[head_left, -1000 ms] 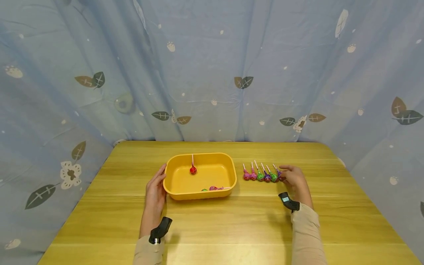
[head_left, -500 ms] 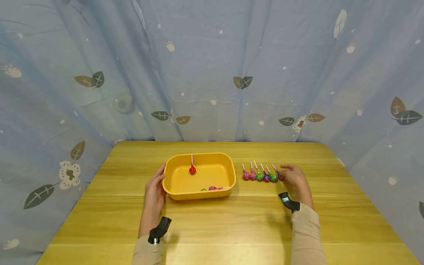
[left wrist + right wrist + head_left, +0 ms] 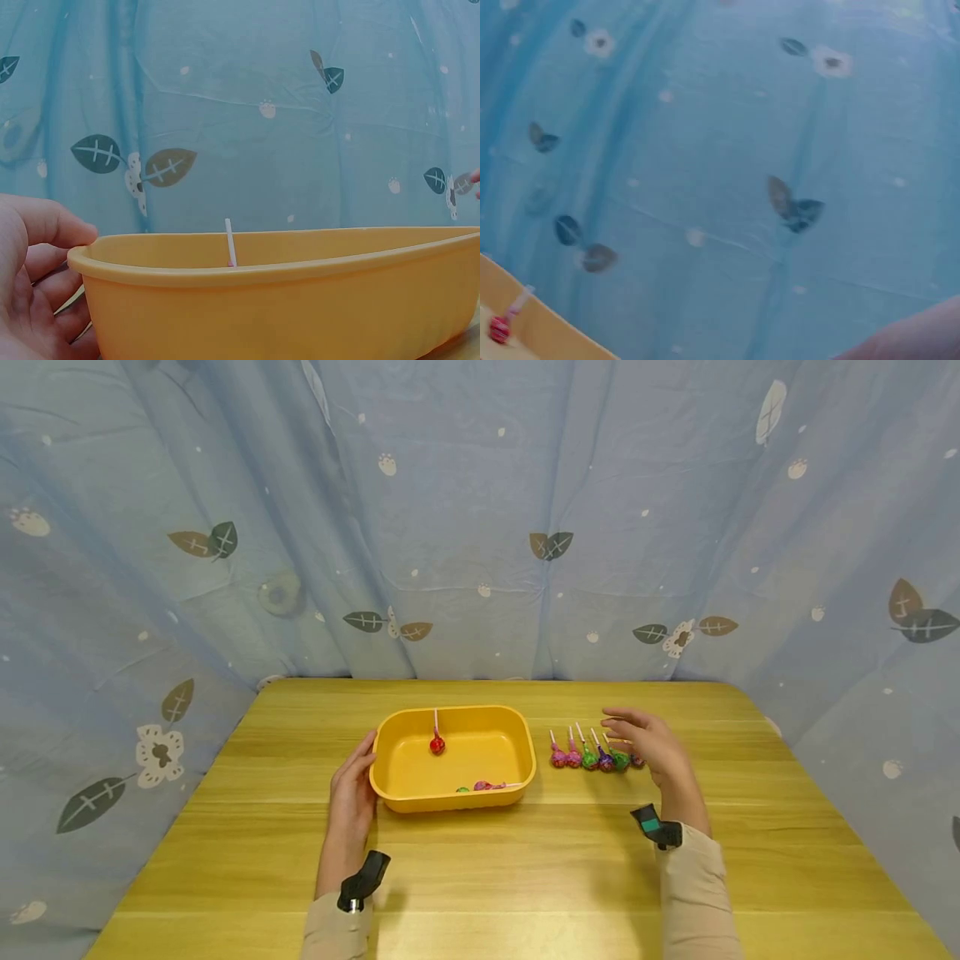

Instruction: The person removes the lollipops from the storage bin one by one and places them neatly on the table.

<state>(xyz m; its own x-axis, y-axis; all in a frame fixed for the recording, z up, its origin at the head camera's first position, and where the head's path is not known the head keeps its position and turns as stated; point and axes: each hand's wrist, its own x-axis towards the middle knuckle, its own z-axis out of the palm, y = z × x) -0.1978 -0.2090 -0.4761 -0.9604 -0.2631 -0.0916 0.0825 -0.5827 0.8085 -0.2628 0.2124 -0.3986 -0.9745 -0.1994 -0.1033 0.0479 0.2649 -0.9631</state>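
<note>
My left hand [image 3: 352, 792] rests against the left end of a yellow basin [image 3: 453, 802]. In the left wrist view a fingertip touches the rim, with the other fingers lying along the outer wall. Inside, a red lollipop [image 3: 437, 746] leans on the far wall. A pink lollipop [image 3: 487, 786] and part of a green one [image 3: 462, 789] show by the near wall. My right hand [image 3: 660, 752] hovers with fingers stretched over the right end of a row of lollipops, among them a pink one [image 3: 558, 758] and a purple one [image 3: 605, 762]. It holds nothing.
The wooden table [image 3: 517, 877] extends in front of the basin and to both sides. Behind its far edge hangs a blue curtain [image 3: 465, 643] with leaf prints. Black wrist cameras sit on both arms.
My right hand has lifted from beside the rightmost purple lollipop and moved left above the row, its fingers straighter. The rightmost lollipop stays on the table. My left hand stays put.
</note>
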